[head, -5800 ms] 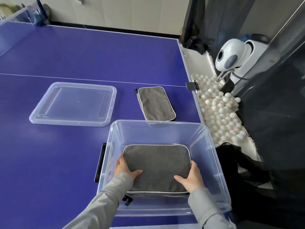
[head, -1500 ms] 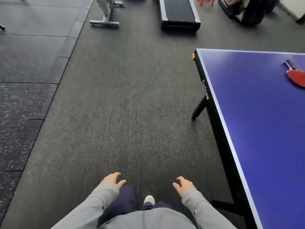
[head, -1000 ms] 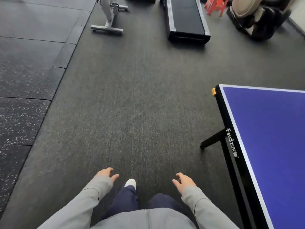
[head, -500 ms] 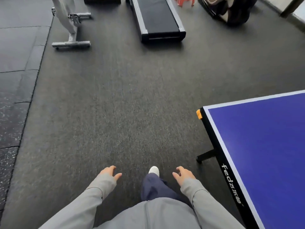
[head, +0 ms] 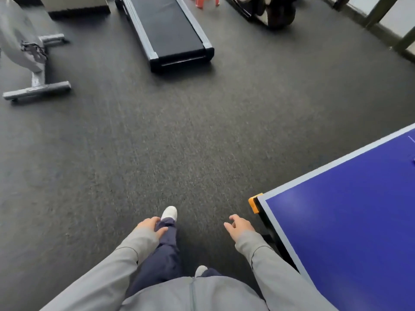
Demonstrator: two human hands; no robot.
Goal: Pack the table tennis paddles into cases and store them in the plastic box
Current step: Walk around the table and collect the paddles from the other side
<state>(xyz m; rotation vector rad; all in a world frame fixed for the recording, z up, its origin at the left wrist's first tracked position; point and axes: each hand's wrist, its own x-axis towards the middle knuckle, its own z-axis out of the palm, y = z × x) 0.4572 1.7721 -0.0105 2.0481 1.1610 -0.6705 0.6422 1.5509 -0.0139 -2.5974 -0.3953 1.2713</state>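
The blue table tennis table (head: 350, 221) fills the lower right, its orange-capped corner just right of my right hand (head: 239, 225). My left hand (head: 150, 225) hangs over my dark trouser leg. Both hands are empty, with fingers loosely curled. No paddle, case or plastic box is in view.
Dark grey carpet (head: 179, 142) spreads ahead. A black treadmill (head: 170, 32) lies at the top centre and a grey exercise machine (head: 29, 63) stands at the top left. A red stool (head: 204, 1) and a dark bulky machine (head: 269, 12) sit along the top edge.
I have walked on past the table's corner, which has slid down and nearer my right hand. The treadmill and exercise machine are closer. Both hands stay empty.
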